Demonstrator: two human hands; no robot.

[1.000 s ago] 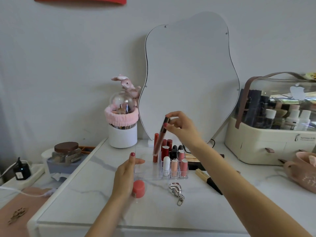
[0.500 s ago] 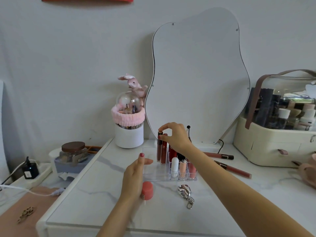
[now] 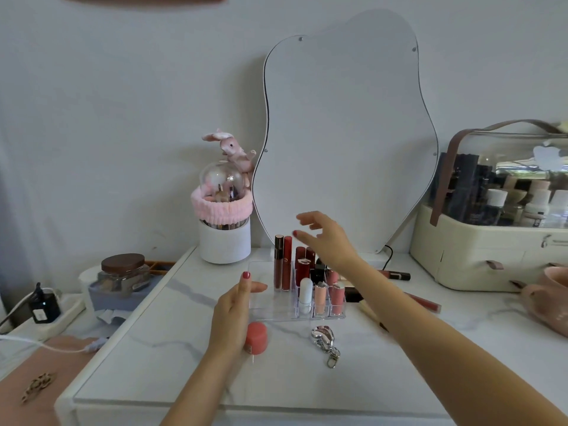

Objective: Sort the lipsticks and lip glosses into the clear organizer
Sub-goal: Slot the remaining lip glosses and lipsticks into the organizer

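The clear organizer (image 3: 261,315) stands in the middle of the white marble table, with several lipsticks upright in its right compartments. Two tall lip glosses (image 3: 282,262) stand side by side in a rear slot. My left hand (image 3: 235,309) rests against the organizer's left wall, fingers flat. My right hand (image 3: 322,238) hovers above the organizer's rear rows, fingers spread, holding nothing. More lip glosses (image 3: 396,275) and a red one (image 3: 424,302) lie loose on the table behind my right forearm.
A coral round pot (image 3: 256,338) and a silver keychain (image 3: 324,339) lie in front of the organizer. A wavy mirror (image 3: 344,133) leans on the wall behind. A brush holder (image 3: 222,238) stands at left, a cream cosmetics case (image 3: 491,247) at right.
My right hand lowered the dark lip gloss into the rear slot beside the red one, let go, and lifted away open. My left hand stayed on the organizer.
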